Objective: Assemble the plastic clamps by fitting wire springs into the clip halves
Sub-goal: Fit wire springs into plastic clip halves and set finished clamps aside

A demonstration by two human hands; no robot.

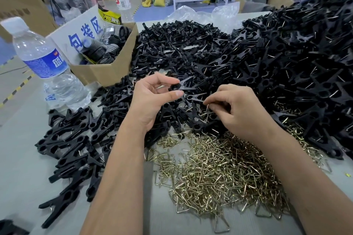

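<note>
Clip half (184, 86) is lying pinched at its ring end in the left hand (152, 99), long axis pointing right toward the right hand (242, 108), which is pinching a wire spring (207, 108) just beside it.

Black clips (248, 47), brass-gold springs (215, 173), grey table (21, 158). Clear bottle (47, 66), blue-white label, white cap. Brown box (107, 70) with white sign, blue characters. Yellow-black striped floor tape (17, 89).

Left hand (152, 99) pinches a black clip half (183, 86) at 12 o'clock of the brass wire spring pile (219, 173); right hand (242, 108) pinches one wire spring (207, 108)
</note>
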